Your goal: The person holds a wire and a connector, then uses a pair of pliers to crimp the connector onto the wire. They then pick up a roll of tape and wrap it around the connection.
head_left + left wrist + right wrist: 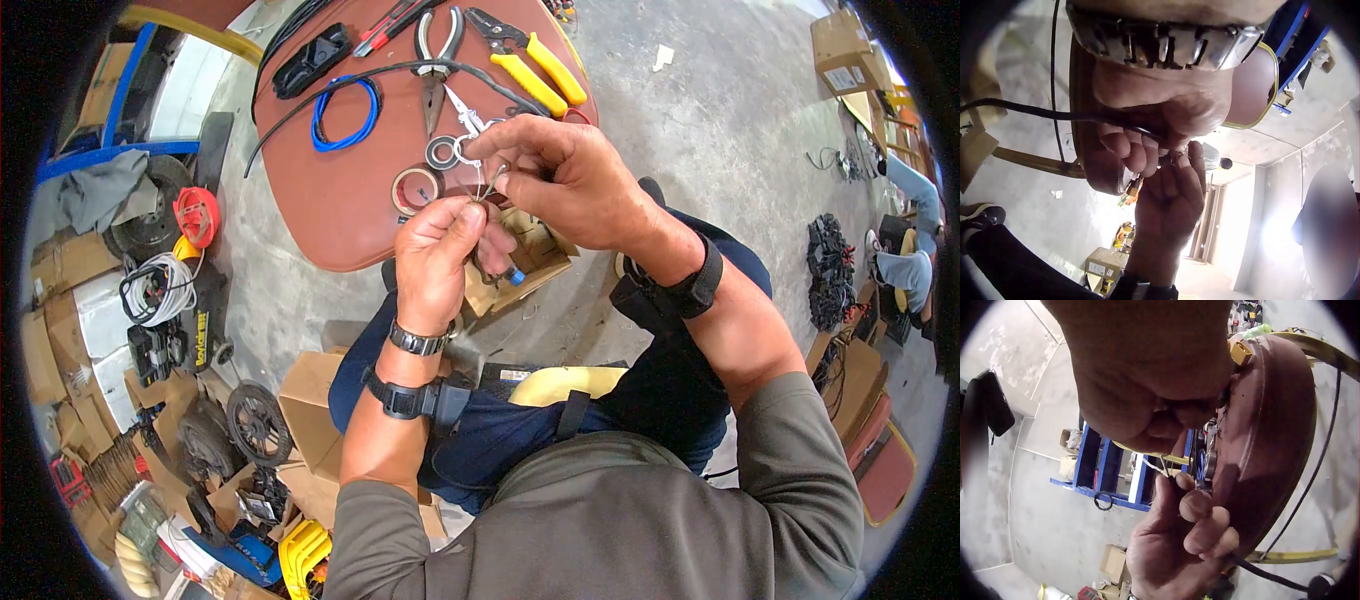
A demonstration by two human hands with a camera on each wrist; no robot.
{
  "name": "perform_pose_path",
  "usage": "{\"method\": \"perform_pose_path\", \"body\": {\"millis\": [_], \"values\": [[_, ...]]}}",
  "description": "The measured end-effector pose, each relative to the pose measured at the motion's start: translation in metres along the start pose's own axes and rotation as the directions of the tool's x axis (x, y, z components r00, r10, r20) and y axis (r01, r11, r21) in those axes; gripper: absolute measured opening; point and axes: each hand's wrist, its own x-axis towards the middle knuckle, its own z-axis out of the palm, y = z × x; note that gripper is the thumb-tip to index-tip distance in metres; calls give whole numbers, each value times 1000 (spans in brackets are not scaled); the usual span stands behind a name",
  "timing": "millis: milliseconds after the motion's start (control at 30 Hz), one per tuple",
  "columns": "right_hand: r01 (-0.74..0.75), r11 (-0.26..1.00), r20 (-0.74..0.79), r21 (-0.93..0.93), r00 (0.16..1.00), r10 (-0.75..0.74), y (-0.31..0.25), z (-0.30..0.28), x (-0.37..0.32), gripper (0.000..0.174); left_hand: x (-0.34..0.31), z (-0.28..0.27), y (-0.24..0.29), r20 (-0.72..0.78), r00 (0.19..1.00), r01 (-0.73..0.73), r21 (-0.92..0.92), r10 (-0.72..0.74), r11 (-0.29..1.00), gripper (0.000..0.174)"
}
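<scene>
Over the front of a brown padded seat (320, 215), my left hand (440, 255) pinches a black cable (1266, 573) near its end between thumb and fingers. Thin bare-looking wires (484, 190) fan out from that end. My right hand (560, 180) is right at them, thumb and forefinger pinching one wire; its fingertips are partly hidden in the right wrist view. Just beyond the hands lie small silver scissors (466, 115), a dark metal ring (441, 153) and a tape roll (416, 188). A blue-tipped piece (515, 276) shows below the fingers.
Farther up the seat lie pliers (437, 60), yellow-handled wire strippers (545, 75), a blue wire coil (345, 115), a black case (312, 60) and a red cutter (385, 30). An open cardboard box (535, 270) stands below the hands. Wheels (258, 425) and boxes crowd the left floor.
</scene>
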Motion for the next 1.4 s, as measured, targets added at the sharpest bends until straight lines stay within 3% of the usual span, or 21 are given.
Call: {"method": "perform_pose_path", "body": {"millis": [133, 267, 733, 1400], "values": [[45, 994, -25, -98, 999, -47, 1, 1, 0, 31, 1, -1, 1, 1, 1000, 16, 51, -17, 999, 26], [121, 987, -53, -107, 990, -127, 12, 3, 1, 33, 3, 2, 6, -3, 1000, 22, -24, -22, 999, 24], [74, 988, -9, -136, 997, -76, 3, -2, 3, 33, 2, -3, -1, -29, 1000, 6, -63, -7, 998, 22], [108, 979, 56, -173, 993, -100, 4, -9, 3, 34, -1, 0, 4, 10, 996, 85, 113, -87, 990, 26]]}}
